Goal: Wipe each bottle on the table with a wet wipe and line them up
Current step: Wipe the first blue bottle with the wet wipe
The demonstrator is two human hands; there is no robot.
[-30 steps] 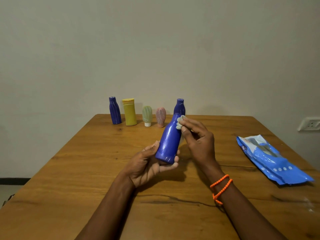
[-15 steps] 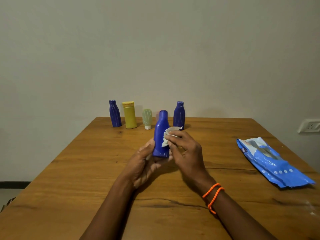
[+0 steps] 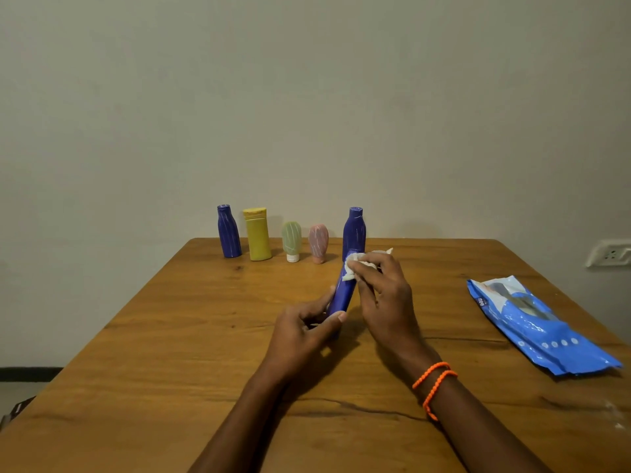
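Tipped since half a second ago, the tall glossy blue plastic bottle (image 3: 344, 291) now leans away from me above the wooden bench (image 3: 170, 336); my left hand (image 3: 304, 331) grips its base; my right hand (image 3: 382, 295) pinches the crumpled white wet wipe (image 3: 362, 262) against its neck; five bottles stand lined up behind, so I judge this the last; blue wipes pack (image 3: 532, 322) reads "mee".

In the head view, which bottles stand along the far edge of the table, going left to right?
Dark blue bottle → yellow bottle → green bottle → pink bottle → second dark blue bottle.
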